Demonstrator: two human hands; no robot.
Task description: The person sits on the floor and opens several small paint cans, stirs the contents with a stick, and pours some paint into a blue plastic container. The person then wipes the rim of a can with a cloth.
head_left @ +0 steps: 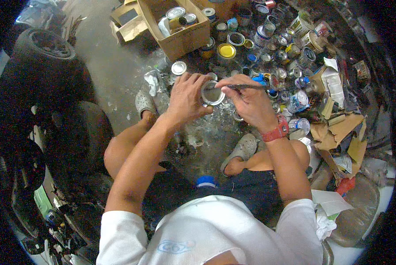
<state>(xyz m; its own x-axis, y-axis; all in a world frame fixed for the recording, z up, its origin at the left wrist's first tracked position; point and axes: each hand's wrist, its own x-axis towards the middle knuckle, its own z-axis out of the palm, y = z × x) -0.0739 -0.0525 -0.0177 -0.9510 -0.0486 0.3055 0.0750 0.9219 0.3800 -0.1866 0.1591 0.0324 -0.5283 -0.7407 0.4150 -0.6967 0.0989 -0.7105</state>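
Note:
Between my hands is a small open tin can (213, 103), its round silvery mouth facing up and its inside greyish. My left hand (185, 98) wraps around the can's left side, thumb toward the near edge. Over the opposite rim, my right hand (252, 106) pinches a thin dark stick-like tool (251, 87). The tool's shaft points out to the right; its working end is hidden by my fingers and the can. Just beyond my left hand, a round silvery lid or can top (178, 67) sits on the floor.
Many used paint cans stand crowded at the far right, among them a can with a yellow top (226, 51). A cardboard box (180, 45) holding cans is ahead. Crumpled white paper (154, 83) lies left, a tyre (45, 46) farther left, torn cardboard (339, 134) right.

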